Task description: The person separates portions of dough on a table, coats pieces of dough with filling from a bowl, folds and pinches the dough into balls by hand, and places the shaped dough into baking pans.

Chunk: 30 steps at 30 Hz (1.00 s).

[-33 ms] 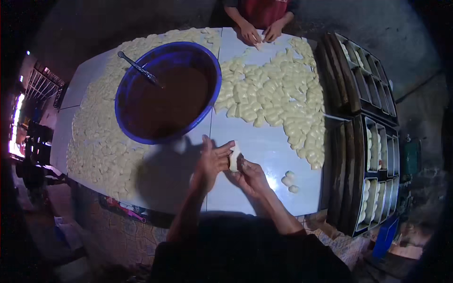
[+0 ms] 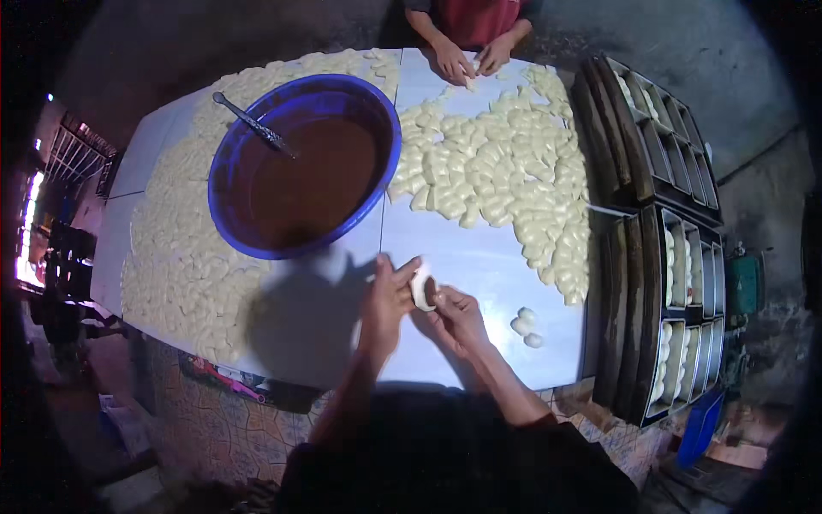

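Observation:
Between my hands, near the middle of the white table, is a pale dough piece [image 2: 420, 284] with brown filling on its right side. My left hand [image 2: 388, 304] cups its left side, index finger extended beside it. My right hand [image 2: 458, 317] pinches it at the filling with thumb and fingers. A blue tub [image 2: 386, 202] of brown filling [image 2: 308, 180], with a metal utensil [image 2: 235, 107] leaning in it, sits ahead to the left. A small group of dough pieces [image 2: 524, 325] lies right of my right hand.
Flattened dough pieces cover the table's left [image 2: 188, 274] and back right [image 2: 488, 171]. Across the table, a person's hands [image 2: 469, 64] handle dough. Stacked metal trays [image 2: 685, 262], some holding dough rows, line the right edge. The white tabletop [image 2: 445, 231] shows in front.
My left hand has shifted slightly to the right and its thumb sits lower. The dough piece between my hands has moved a little left and looks more curved.

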Each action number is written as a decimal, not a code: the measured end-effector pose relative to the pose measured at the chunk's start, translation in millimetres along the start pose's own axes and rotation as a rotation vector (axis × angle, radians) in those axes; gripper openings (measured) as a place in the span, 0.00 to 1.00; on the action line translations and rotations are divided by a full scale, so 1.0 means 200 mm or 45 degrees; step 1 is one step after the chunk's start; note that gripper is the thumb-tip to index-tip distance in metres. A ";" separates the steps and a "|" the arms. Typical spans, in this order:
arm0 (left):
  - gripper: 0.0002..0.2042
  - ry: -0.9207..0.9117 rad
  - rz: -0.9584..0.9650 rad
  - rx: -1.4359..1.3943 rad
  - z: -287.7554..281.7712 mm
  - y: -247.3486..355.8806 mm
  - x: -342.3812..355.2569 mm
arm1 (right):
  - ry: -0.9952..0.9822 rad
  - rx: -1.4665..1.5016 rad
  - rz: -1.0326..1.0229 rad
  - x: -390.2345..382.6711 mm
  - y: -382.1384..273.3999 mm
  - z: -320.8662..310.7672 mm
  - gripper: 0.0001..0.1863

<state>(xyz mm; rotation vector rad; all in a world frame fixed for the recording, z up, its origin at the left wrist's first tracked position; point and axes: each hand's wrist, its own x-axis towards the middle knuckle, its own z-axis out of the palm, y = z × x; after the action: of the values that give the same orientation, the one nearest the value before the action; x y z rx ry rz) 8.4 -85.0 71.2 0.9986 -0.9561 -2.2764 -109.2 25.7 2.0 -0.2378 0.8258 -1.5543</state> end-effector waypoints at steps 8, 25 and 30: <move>0.19 -0.023 0.409 0.560 0.03 -0.27 -0.24 | 0.157 -1.671 -0.931 -0.25 -0.02 0.05 0.17; 0.18 -0.273 0.427 0.703 0.18 -0.63 -0.28 | 0.499 -1.459 -0.560 -0.63 -0.06 -0.15 0.30; 0.34 -0.798 0.460 0.310 0.26 -0.67 -0.36 | 0.061 -0.655 -0.017 -0.82 -0.21 -0.32 0.29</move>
<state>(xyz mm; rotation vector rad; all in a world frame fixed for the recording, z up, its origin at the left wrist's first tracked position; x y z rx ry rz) -5.2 69.3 28.0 0.1406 -1.5494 -2.2138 -149.6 199.2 34.0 -0.5804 1.2576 -1.3408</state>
